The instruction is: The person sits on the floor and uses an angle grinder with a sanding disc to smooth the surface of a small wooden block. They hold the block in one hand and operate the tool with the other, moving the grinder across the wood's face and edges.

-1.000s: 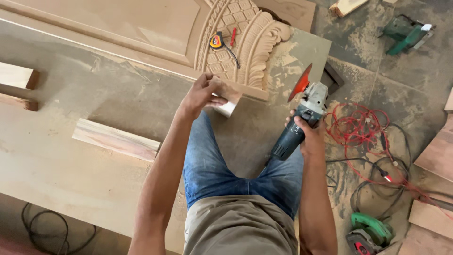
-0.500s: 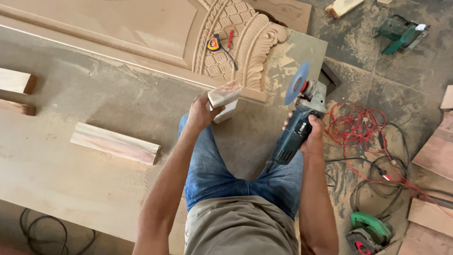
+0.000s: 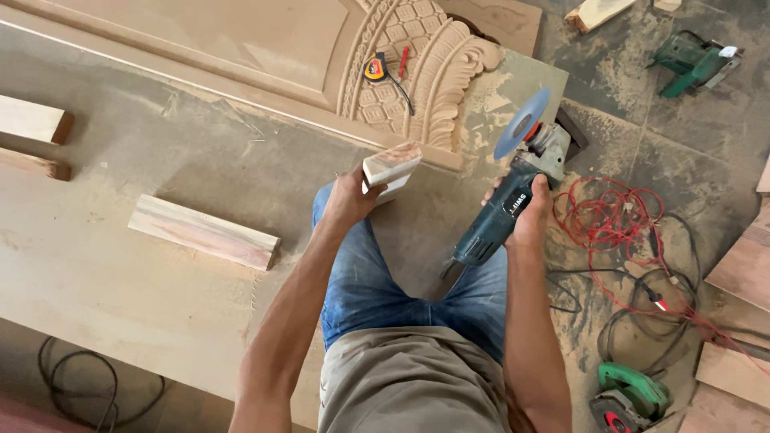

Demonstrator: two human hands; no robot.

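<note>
A small wood block (image 3: 391,167) is gripped in the left hand (image 3: 349,198), raised off the desk (image 3: 96,265) near its right edge, one face turned toward the disc. The angle grinder (image 3: 501,208) is clasped by the right hand (image 3: 531,216), fingers wrapped round its body, disc kept apart from the block.

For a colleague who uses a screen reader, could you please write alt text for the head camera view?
Seen from above, a person's left hand holds a small wood block while the right hand grips an angle grinder with its disc raised. Below lie a large board, a carved wooden panel with a tape measure on it, and red cable on the dusty floor.
</note>
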